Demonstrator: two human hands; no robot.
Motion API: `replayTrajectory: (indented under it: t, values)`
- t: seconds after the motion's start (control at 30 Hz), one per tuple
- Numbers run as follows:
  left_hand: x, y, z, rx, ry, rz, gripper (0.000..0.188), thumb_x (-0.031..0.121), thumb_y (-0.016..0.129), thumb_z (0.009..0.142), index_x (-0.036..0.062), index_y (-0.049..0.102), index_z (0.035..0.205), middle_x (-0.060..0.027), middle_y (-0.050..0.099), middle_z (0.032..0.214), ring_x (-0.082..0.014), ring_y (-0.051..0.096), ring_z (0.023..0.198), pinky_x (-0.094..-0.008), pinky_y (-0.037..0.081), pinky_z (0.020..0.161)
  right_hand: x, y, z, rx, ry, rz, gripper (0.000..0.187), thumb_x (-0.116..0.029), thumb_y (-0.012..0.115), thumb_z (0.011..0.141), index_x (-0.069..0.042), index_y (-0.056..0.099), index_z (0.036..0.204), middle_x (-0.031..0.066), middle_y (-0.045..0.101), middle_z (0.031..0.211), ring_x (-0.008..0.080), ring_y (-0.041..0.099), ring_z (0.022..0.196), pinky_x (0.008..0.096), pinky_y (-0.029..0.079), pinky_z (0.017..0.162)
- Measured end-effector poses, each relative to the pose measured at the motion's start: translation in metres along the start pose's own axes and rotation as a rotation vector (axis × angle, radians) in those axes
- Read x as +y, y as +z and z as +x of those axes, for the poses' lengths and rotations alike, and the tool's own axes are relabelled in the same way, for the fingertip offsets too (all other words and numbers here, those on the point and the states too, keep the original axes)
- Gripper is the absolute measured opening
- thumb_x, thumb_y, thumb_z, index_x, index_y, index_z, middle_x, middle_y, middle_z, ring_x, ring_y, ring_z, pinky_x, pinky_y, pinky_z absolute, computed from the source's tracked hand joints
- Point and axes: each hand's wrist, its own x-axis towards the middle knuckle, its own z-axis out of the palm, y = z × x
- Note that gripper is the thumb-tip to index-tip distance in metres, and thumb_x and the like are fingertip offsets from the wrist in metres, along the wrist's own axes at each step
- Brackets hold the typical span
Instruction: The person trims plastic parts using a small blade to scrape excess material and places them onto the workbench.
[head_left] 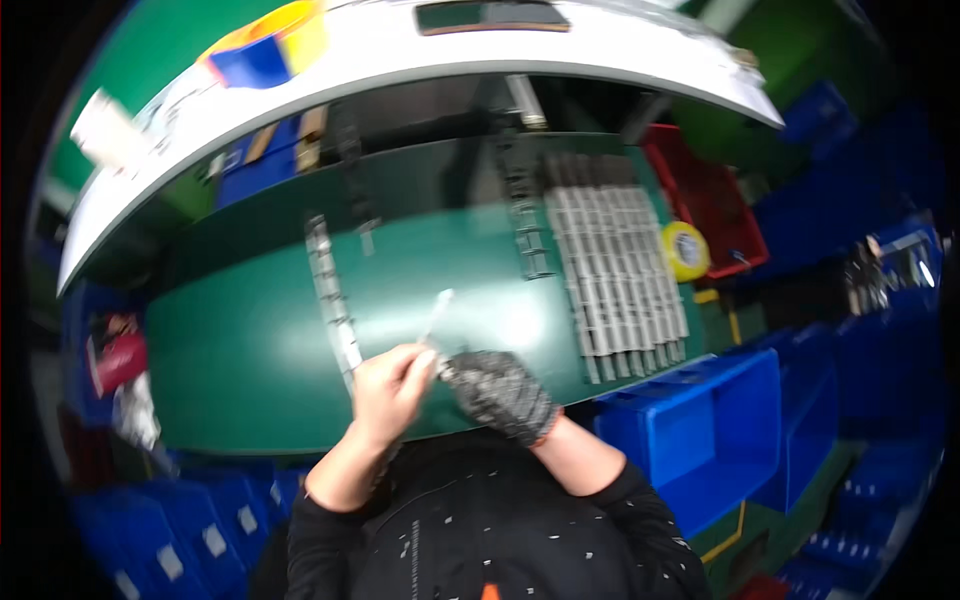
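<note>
Clock directions are being read from the two hands. The bare left hand (392, 388) is pinching a slender pale piece (437, 312), which is pointing toward 12 o'clock over the green table (230, 340), its free end presumably being kept in sight. The gloved right hand (495, 390) is curling just beside it, apparently for steadying; blur is hiding whether it is grasping anything. At 10 o'clock, a segmented strip (328, 280) is lying with its near end by the left hand, probably for easy reach. At 2 o'clock, pale strips (615, 270) are lying side by side, seemingly for order; a yellow tape roll (685, 250) is resting beyond.
</note>
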Motion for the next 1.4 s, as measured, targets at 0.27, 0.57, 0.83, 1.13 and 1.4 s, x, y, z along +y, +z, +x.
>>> replayTrajectory:
  t: [0.27, 0.57, 0.83, 1.13, 1.4]
  values:
    - [0.005, 0.02, 0.015, -0.049, 0.292, 0.323, 0.006, 0.006, 0.059, 0.077, 0.0006, 0.056, 0.074, -0.0139, 0.052, 0.057, -0.0291, 0.052, 0.051, -0.0358, 0.04, 0.05, 0.0, 0.005, -0.01, 0.128, 0.884, 1.163, 0.03, -0.027, 0.059, 0.083, -0.004, 0.051, 0.065, 0.0001, 0.046, 0.049, 0.0082, 0.042, 0.042, 0.0249, 0.037, 0.04]
    - [-0.007, 0.026, 0.017, -0.12, 0.333, 0.304, 0.01, 0.007, 0.056, 0.079, 0.002, 0.054, 0.071, -0.0128, 0.049, 0.054, -0.0275, 0.049, 0.048, -0.0364, 0.036, 0.048, 0.006, 0.007, -0.016, 0.125, 0.899, 0.994, 0.026, -0.023, 0.059, 0.082, -0.003, 0.053, 0.067, 0.002, 0.047, 0.048, 0.0089, 0.044, 0.042, 0.0257, 0.037, 0.042]
    - [-0.03, 0.016, 0.024, -0.144, 0.176, 0.204, 0.006, 0.005, 0.059, 0.076, 0.0012, 0.056, 0.073, -0.0152, 0.053, 0.057, -0.0313, 0.053, 0.052, -0.0373, 0.04, 0.05, 0.007, 0.009, 0.004, 0.031, 0.915, 1.084, 0.023, -0.017, 0.057, 0.083, -0.002, 0.051, 0.066, 0.0028, 0.046, 0.051, 0.0089, 0.04, 0.046, 0.0279, 0.036, 0.046]
    - [-0.057, 0.008, 0.045, -0.146, 0.042, 0.25, 0.006, 0.007, 0.058, 0.078, 0.0016, 0.056, 0.076, -0.0147, 0.055, 0.059, -0.0323, 0.054, 0.053, -0.0384, 0.04, 0.051, 0.025, 0.045, 0.029, 0.042, 0.97, 1.059, 0.022, -0.017, 0.059, 0.08, -0.002, 0.051, 0.066, 0.0083, 0.048, 0.052, 0.014, 0.042, 0.045, 0.0292, 0.037, 0.045]
    - [-0.066, 0.008, 0.066, -0.129, -0.006, 0.3, 0.009, 0.008, 0.056, 0.08, 0.0004, 0.057, 0.076, -0.0146, 0.054, 0.058, -0.0296, 0.053, 0.051, -0.036, 0.04, 0.049, 0.05, 0.063, 0.032, 0.189, 0.863, 0.762, 0.012, -0.013, 0.058, 0.077, -0.001, 0.058, 0.077, 0.011, 0.056, 0.063, 0.0218, 0.051, 0.056, 0.0318, 0.042, 0.055]
